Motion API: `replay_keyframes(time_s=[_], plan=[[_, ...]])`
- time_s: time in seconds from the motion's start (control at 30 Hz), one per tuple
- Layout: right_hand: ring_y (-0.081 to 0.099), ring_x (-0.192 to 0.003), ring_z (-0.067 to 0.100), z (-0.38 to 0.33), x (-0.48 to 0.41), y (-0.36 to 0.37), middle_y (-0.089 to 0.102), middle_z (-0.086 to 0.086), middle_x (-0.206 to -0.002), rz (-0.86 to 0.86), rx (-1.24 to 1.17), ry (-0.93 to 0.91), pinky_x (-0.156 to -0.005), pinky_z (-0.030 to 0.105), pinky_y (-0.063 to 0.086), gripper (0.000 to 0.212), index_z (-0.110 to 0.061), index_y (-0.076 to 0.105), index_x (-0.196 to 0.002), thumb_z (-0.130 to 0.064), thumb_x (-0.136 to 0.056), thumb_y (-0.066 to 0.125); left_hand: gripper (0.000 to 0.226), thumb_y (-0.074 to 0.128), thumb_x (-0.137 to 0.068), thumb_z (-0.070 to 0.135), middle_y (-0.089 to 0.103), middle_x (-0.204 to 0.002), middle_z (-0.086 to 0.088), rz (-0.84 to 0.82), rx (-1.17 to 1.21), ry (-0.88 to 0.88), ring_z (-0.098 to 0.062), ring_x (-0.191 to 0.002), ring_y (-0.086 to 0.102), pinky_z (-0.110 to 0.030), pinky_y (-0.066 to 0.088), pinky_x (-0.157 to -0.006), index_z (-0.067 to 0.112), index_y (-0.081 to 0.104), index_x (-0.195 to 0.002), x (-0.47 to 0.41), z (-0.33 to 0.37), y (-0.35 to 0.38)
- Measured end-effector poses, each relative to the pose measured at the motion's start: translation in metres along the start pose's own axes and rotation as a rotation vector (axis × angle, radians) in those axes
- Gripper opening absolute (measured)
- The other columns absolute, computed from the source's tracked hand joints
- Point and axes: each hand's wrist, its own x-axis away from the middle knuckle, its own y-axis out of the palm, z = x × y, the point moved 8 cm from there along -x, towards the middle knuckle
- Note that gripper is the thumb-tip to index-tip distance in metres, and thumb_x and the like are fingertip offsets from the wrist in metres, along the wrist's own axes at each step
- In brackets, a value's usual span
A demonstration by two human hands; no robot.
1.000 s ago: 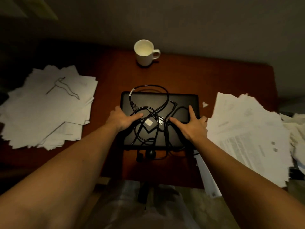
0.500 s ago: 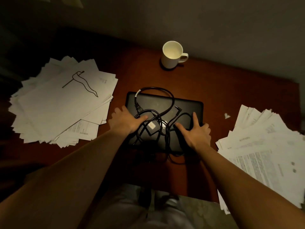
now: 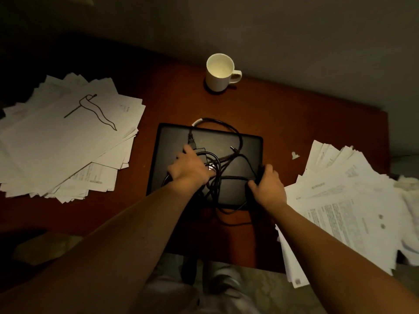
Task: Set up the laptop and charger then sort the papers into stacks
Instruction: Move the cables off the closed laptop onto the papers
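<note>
Left paper pile (image 3: 68, 143) and right paper pile (image 3: 351, 200) flank the laptop (image 3: 169, 143); open desk (image 3: 181, 103) reaches the mug (image 3: 220, 73).

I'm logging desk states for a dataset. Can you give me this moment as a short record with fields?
laptop: closed, lying flat
charger: tangled on the laptop lid
left hand: on the charger, fingers curled over it
right hand: grips the charger cable at the laptop's right edge
left pile: loose papers, unsorted
right pile: loose papers, unsorted
mug: upright beyond the laptop
</note>
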Motion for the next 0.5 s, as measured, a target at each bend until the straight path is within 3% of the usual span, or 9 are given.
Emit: replay_keyframes(time_s=[0.07,0.17,0.23,0.37,0.5], plan=[[0.062,-0.106,0.038,0.005,-0.006,-0.006,0.061,0.017,-0.121,-0.024,0.028,0.004,-0.088,0.046,0.053,0.034,-0.008,0.048,-0.124,-0.022,-0.097,0.063,0.092,0.081,-0.074,0.052,0.050,-0.133,-0.014,0.002,-0.038,0.073,-0.031,-0.111,0.060,-0.038,0.047,-0.073,0.018,0.027,-0.140,0.005,0.011,0.006],[0.063,-0.092,0.032,0.007,-0.011,-0.010,0.065,0.015,-0.104,-0.073,-0.022,-0.013,-0.079,0.041,0.052,0.007,-0.013,0.055,-0.099,-0.019,-0.098,0.059,0.083,0.080,-0.076,0.048,0.051,-0.129,-0.013,0.036,-0.068,0.151,-0.029,-0.102,0.063,-0.035,0.047,-0.067,0.021,0.031,-0.136,0.010,0.018,0.009],[0.059,-0.081,0.028,0.004,-0.015,-0.014,0.063,0.011,-0.091,-0.072,-0.085,-0.036,-0.071,0.036,0.047,0.013,-0.016,0.051,-0.087,-0.016,-0.099,0.055,0.080,0.079,-0.077,0.048,0.051,-0.128,-0.012,0.041,-0.067,0.176,-0.028,-0.101,0.062,-0.034,0.044,-0.065,0.021,0.032,-0.135,0.013,0.018,0.006],[0.050,-0.066,0.017,-0.009,-0.016,-0.031,0.057,0.005,-0.081,-0.054,-0.312,-0.064,-0.058,0.029,0.041,0.015,-0.016,0.050,-0.087,-0.014,-0.102,0.051,0.077,0.076,-0.078,0.052,0.054,-0.112,-0.007,0.060,-0.085,0.190,-0.021,-0.083,0.055,-0.032,0.043,-0.060,0.021,0.032,-0.134,0.019,0.012,-0.009],[0.053,-0.069,0.018,-0.041,-0.019,-0.046,0.061,0.005,-0.082,-0.107,-0.463,-0.094,-0.066,0.035,0.043,0.011,-0.013,0.060,-0.095,-0.014,-0.103,0.053,0.083,0.074,-0.080,0.055,0.059,-0.094,0.000,0.112,-0.077,0.184,-0.020,-0.079,0.059,-0.030,0.046,-0.060,0.020,0.028,-0.140,0.024,-0.005,-0.041]])
